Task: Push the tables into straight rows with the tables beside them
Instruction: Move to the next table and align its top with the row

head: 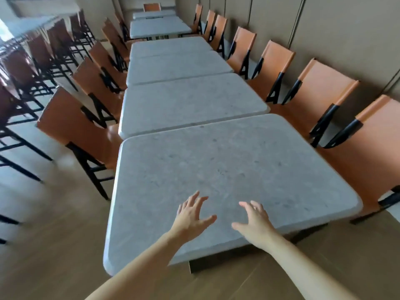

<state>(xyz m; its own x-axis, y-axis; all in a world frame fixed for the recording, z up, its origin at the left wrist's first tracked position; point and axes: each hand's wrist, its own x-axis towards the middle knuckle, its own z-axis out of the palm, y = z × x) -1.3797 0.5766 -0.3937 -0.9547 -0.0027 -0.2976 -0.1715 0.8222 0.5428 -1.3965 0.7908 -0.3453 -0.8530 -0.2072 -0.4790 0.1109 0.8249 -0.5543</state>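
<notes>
Left hand (pixel 191 215), right hand (pixel 254 219) over nearest table (pixel 216 169): fingers spread, grasping nothing.

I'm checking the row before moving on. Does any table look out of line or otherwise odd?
Yes. The nearest table sits skewed: its far edge meets the second table at a slant, and its right side juts out past that table's right edge. Both hands, left hand and right hand, hover open over its near end. No spills or damage show.
</notes>
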